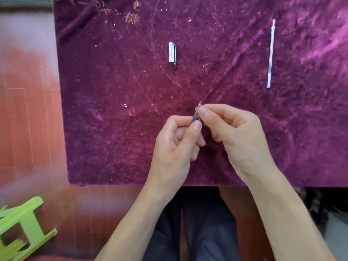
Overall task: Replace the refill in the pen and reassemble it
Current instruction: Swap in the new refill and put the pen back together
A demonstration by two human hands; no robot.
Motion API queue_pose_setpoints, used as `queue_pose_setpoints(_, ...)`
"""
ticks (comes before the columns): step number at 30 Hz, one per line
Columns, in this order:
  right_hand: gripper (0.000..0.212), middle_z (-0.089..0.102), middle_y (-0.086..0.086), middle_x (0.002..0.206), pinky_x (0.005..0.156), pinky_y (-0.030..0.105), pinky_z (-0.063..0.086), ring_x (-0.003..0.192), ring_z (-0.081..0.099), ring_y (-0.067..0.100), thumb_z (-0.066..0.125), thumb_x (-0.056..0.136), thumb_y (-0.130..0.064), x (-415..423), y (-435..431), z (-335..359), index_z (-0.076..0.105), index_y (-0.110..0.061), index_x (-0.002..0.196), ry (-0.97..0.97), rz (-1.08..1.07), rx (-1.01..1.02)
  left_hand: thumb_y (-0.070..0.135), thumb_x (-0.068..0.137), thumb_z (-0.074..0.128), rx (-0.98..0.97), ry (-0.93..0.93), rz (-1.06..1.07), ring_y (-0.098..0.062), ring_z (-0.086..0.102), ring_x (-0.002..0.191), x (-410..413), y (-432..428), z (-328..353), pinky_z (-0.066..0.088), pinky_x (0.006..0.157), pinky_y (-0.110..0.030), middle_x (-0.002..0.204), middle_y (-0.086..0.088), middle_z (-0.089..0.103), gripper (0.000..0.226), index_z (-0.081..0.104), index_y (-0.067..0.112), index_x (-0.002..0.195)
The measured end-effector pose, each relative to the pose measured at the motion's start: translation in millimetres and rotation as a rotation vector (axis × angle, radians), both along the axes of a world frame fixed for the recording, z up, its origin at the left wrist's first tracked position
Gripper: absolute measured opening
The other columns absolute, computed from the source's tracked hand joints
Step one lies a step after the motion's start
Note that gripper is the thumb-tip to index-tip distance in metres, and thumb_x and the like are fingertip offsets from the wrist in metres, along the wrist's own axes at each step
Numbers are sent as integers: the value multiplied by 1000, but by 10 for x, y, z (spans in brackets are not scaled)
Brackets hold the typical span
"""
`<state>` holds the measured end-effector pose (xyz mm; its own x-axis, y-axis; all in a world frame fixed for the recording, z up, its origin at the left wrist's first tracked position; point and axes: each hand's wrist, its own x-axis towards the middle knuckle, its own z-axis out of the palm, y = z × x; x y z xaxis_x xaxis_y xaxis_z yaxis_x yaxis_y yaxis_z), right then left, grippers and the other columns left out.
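- Purple velvet cloth (131,129) spreads under everything. Its pile could swallow a small part, so I would keep the work low over the middle of it.
- The left hand (175,146) is curled round the pen (195,117), with most of the barrel hidden in the fist. It looks to be the anchor and should hold firm without turning.
- The right hand (235,132) pinches the pen's front section between thumb and forefinger. To my eye this is the twisting step, best done in short turns kept in line with the barrel.
- The refill (270,55) lies straight on the cloth, well apart at the far right. I cannot tell whether it is the spent one or the new.
- The cap (171,52) lies alone beyond the hands.
- Of the pen, only the grey grip and metal point show, aimed away from the person.
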<state>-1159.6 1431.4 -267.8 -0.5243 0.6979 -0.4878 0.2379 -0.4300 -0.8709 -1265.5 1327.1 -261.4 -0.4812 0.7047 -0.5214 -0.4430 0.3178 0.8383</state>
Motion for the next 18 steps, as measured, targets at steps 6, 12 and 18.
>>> queue_pose_setpoints(6,10,76,-11,68,54,6,49,53,65,-6,78,96,-12,-12,-38,6,79,-2,96,30,-29,-25,22,103,59,3,8,-19,-6,53,54,45,-52,-23,43,51,-15,73,0,66,9,64,15,104)
queue_pose_setpoints(12,12,76,-13,69,59,6,49,59,65,-7,80,95,-15,-9,-19,7,80,-5,90,2,-12,20,17,98,66,0,56,1,0,59,58,42,-76,-35,45,53,-13,73,3,68,4,66,16,101)
queue_pose_setpoints(18,11,76,-10,74,63,8,50,65,66,-5,79,95,-15,-3,8,35,80,-11,86,23,-10,17,16,99,64,60,89,-14,0,58,56,43,-85,2,45,54,-14,72,0,68,3,65,18,99)
